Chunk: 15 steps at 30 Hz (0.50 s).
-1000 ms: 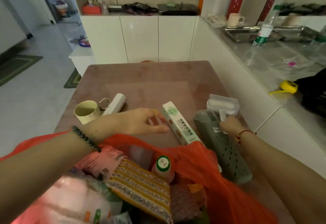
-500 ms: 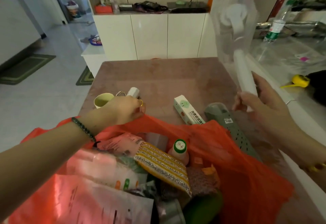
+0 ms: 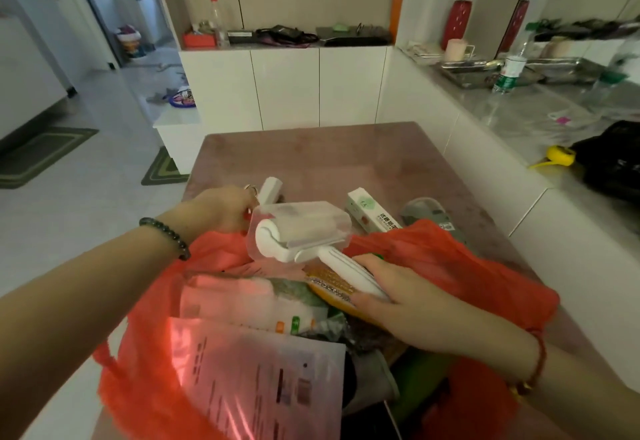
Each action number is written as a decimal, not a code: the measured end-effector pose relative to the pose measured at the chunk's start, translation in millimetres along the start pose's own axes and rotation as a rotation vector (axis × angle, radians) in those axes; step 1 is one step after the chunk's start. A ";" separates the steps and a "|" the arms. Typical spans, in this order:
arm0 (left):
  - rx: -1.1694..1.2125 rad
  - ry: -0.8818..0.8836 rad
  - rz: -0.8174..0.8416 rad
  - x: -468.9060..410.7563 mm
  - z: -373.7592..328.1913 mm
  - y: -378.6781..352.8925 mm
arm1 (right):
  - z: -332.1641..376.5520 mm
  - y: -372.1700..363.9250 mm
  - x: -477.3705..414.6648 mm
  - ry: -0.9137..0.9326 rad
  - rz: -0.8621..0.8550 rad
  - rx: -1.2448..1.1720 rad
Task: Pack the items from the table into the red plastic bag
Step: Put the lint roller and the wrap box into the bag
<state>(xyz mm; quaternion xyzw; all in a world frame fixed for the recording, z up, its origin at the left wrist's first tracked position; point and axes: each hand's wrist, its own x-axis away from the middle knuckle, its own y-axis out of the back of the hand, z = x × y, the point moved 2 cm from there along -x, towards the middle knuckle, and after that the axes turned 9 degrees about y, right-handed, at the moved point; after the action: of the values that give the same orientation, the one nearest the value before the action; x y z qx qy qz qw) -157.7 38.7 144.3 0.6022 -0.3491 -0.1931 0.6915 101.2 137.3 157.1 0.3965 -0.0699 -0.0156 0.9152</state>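
Beyond the far rim of the one red plastic bag I count three things lying on the table: one white box with green print, one grey slipper beside it, and one small white tube. My right hand has its fingers curled firmly round the white handle of the single lint roller, whose clear-covered head hangs over the bag's open mouth, above the packets already inside. My left hand is clenched on the bag's far rim, pinching the red plastic just beside the tube.
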 end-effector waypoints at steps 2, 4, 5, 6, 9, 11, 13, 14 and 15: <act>0.197 -0.007 -0.087 0.4 6.2 4.4 | 6.4 -3.8 -12.4 -0.032 0.037 0.025; 0.333 -0.038 -0.139 -1.4 8.2 7.9 | 11.4 -6.8 -28.4 -0.073 0.081 0.001; 0.366 -0.049 -0.165 -2.7 8.7 8.2 | 12.7 -8.1 -36.7 -0.091 0.110 -0.004; 0.397 -0.057 -0.193 -5.6 9.9 6.5 | 12.2 -9.5 -44.5 -0.107 0.152 0.009; 0.456 -0.067 -0.248 -9.9 14.7 1.8 | 6.6 -10.1 -56.1 -0.127 0.339 0.103; 0.502 -0.097 -0.235 -8.4 17.2 0.9 | 1.3 -4.3 -55.5 -0.121 0.335 0.100; 0.539 -0.145 -0.226 -6.2 18.7 1.4 | -5.3 11.9 -57.0 -0.077 0.120 0.177; 0.551 -0.162 -0.223 -5.5 19.8 2.2 | -11.6 22.7 -59.3 -0.059 -0.033 0.290; 0.558 -0.178 -0.222 -4.8 20.7 3.1 | -18.2 34.4 -61.6 -0.053 -0.163 0.458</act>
<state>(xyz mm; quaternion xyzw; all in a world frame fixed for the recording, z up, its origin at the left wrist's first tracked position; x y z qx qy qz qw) -176.3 28.2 146.7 0.7840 -0.3796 -0.2162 0.4410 41.8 179.2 162.7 0.5976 -0.0634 -0.0833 0.7949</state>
